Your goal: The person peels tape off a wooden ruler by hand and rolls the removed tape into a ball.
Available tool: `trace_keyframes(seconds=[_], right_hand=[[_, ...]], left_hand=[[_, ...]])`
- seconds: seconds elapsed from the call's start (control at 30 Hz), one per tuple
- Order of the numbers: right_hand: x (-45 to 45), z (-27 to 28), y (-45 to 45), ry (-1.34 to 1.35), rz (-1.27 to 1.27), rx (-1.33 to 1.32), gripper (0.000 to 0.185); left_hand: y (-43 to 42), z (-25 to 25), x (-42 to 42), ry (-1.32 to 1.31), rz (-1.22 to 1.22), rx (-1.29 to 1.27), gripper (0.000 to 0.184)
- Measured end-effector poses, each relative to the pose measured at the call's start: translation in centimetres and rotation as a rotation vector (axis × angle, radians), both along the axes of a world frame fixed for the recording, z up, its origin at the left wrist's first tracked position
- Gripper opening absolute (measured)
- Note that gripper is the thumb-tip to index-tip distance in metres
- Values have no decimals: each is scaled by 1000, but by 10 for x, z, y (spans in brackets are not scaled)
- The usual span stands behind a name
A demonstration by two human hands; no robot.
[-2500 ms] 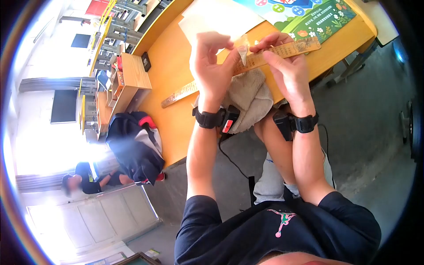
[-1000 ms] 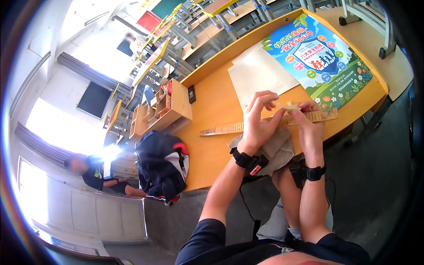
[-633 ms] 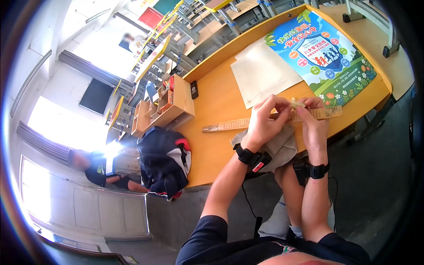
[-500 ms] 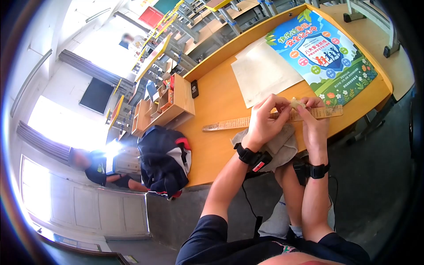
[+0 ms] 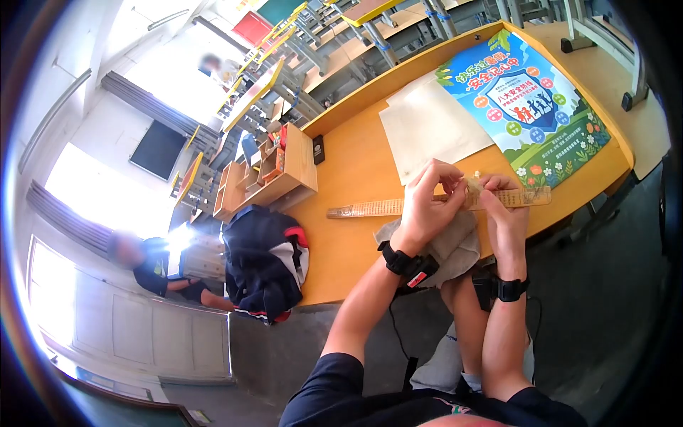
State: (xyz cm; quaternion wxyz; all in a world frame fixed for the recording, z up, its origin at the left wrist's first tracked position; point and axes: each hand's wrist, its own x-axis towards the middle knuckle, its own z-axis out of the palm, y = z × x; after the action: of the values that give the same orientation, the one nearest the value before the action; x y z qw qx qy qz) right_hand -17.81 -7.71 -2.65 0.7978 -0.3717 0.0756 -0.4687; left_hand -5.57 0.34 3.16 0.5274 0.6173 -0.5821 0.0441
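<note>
Over the front of the desk, both of my hands are closed in a pinch on a small pale-yellow crumpled piece (image 5: 472,186), too small to tell its kind. My left hand (image 5: 431,206) grips its left side with thumb and forefinger. My right hand (image 5: 506,210) holds the other side. Beneath them a long wooden ruler (image 5: 377,208) with printed markings lies across the desk, partly hidden by my hands. A grey cloth (image 5: 455,245) is bunched at the desk's edge below my left hand.
A colourful poster (image 5: 530,107) and blank beige sheets (image 5: 430,128) lie on the yellow desk (image 5: 348,156). Left of them are a black object (image 5: 318,149), a wooden organizer (image 5: 288,174) and a dark jacket (image 5: 260,260). Another person (image 5: 160,267) sits at the left.
My hands have come slightly nearer to me, and the fingers have shifted on the pale piece, which now shows less. The ruler stays in place; the view has tilted a little.
</note>
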Motion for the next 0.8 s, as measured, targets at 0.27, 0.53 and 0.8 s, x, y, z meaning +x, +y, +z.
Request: trace_keyframes(seconds=[0.27, 0.53, 0.8], right_hand=[[4, -2, 0, 33, -31, 46, 22], [7, -11, -1, -18, -57, 68, 28], [2, -5, 0, 13, -23, 55, 26]], left_hand=[[1, -2, -1, 78, -77, 13, 18], [3, 1, -6, 93, -174, 56, 12], [1, 2, -4, 35, -165, 39, 17]])
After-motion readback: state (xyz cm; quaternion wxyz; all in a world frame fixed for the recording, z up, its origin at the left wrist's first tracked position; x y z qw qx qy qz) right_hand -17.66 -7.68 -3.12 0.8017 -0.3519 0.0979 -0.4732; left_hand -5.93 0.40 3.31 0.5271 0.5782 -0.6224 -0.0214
